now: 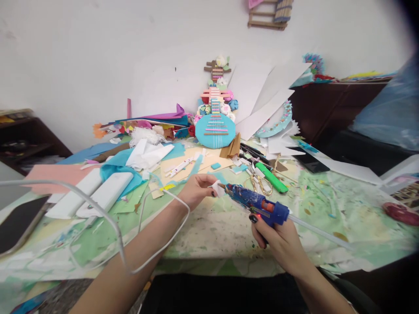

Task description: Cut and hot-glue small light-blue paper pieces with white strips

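My left hand [199,188] pinches a small white piece of paper [218,188] between thumb and fingers, above the middle of the table. My right hand [278,242] is wrapped round a blue hot glue gun [252,200], with a small red light glowing near the thumb. The gun's nozzle points left and meets the white paper, or comes very close to it; I cannot tell which. A long pale glue stick [321,231] sticks out of the gun's back end. Behind my hands a blue paper lute [215,130] with flowers stands against the wall.
A white cable [111,218] loops over my left forearm. Gold-handled scissors [260,185], a green marker [271,176] and a dark phone [309,160] lie beyond the gun. White power strips [106,194], blue cloth-like paper [119,165] and a second phone [22,222] are at left.
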`<state>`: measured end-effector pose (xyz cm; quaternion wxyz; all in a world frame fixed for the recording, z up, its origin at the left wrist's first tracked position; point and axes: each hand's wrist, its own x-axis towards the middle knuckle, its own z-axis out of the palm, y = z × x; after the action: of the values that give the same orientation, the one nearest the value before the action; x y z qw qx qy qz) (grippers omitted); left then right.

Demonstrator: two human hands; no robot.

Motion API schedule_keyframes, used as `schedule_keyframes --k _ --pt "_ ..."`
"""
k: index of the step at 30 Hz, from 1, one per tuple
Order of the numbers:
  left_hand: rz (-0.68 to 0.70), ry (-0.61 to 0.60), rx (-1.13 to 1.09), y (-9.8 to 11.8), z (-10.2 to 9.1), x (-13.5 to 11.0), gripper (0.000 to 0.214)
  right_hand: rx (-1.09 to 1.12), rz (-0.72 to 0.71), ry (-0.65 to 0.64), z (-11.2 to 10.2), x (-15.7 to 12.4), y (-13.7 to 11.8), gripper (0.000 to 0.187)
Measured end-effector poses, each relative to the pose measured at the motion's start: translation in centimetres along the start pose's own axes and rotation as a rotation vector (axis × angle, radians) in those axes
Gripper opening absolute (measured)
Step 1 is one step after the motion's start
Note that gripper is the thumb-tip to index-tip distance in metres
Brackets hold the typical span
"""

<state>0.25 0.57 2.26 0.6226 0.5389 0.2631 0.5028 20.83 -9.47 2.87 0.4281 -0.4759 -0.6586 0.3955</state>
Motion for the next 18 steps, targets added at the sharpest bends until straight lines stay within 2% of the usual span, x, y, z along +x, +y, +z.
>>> schedule_keyframes --k 9,18 --pt "0.002 0.027 -0.043 0.32 0.16 -0.16 0.034 0.032 0.036 0.008 -0.24 -0.83 0.07 0.037" --pt "-0.013 0.007 -0.007 0.07 0.09 -0.03 0.027 0.014 0.006 -0.004 -0.14 -0.20 -0.14 0.041"
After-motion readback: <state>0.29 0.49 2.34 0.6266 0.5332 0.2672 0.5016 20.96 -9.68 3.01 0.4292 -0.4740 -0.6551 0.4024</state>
